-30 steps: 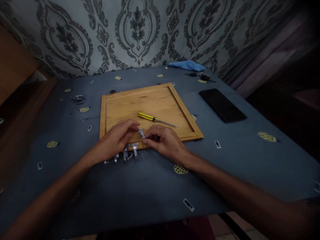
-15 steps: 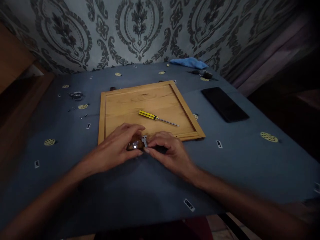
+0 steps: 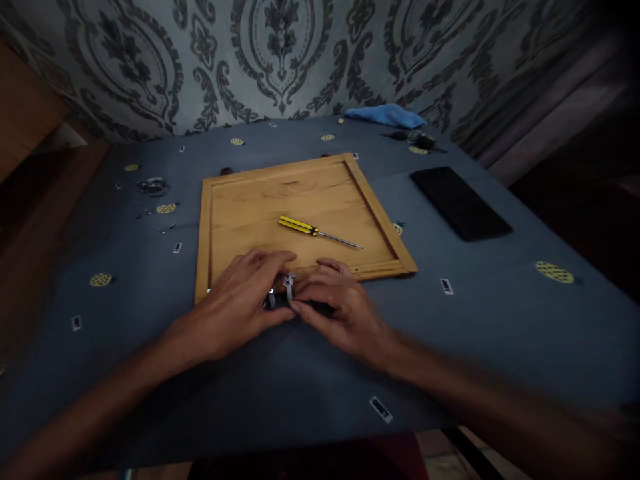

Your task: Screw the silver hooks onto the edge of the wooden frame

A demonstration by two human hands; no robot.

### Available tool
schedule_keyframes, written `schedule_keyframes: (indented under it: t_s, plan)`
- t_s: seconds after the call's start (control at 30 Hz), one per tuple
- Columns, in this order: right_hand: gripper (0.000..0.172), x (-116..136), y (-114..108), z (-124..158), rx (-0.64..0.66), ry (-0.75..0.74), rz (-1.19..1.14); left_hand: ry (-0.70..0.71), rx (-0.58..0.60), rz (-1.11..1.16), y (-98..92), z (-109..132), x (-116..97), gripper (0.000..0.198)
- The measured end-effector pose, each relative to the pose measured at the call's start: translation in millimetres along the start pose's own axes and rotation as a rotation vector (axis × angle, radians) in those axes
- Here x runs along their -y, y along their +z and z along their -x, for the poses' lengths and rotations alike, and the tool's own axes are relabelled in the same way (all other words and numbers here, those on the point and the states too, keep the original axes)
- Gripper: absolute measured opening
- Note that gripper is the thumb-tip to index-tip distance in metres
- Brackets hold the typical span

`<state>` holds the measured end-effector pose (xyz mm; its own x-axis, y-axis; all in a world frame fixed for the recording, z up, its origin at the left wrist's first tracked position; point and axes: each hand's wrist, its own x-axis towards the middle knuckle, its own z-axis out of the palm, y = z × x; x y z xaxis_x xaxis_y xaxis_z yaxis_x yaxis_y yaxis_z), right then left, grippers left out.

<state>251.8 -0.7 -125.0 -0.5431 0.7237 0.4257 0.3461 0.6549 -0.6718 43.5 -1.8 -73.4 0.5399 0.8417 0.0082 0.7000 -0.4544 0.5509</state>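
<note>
A wooden framed panel (image 3: 250,200) lies on the table, and a yellow-and-black screwdriver (image 3: 299,226) rests on its inner face. At the panel's near edge stands a small silver metal fitting (image 3: 289,283), hinge-like in shape. My right hand (image 3: 340,303) pinches the lower end of this fitting between thumb and fingertips. My left hand (image 3: 235,300) rests over the near edge just left of it, thumb and forefinger spread apart around the spot. Beneath that hand a second bit of shiny metal (image 3: 271,298) shows, partly hidden by the fingers.
A black flat slab-like object (image 3: 460,203) lies to the right. Behind it are a blue cloth (image 3: 385,116) and a dark tool-like item (image 3: 415,139). Toward the left lie a silver metal fitting (image 3: 151,187) and several small screws (image 3: 167,229). A patterned wall (image 3: 280,60) borders the table's far edge.
The view has shifted slightly. My left hand has moved over the shiny plate with screw heads that showed before. The metal fitting at my right fingertips has turned a little and stands more upright.
</note>
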Motion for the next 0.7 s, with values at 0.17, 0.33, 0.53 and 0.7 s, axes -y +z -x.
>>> schedule_keyframes:
  t_s: [0.17,0.33,0.53,0.7]
  plan:
    - [0.017,4,-1,1,-0.004,-0.016,0.03,-0.008,-0.063,-0.04,8.5,0,-2,0.053]
    - [0.017,1,-5,8,-0.061,-0.079,0.08,-0.041,-0.082,-0.081,13.3,2,-5,0.057]
    - [0.014,-5,-12,8,-0.077,-0.183,0.17,-0.037,-0.092,-0.099,14.8,5,-7,0.062]
    - [0.018,-7,-12,7,-0.018,-0.222,0.246,-0.001,-0.121,-0.131,18.4,7,-5,0.062]
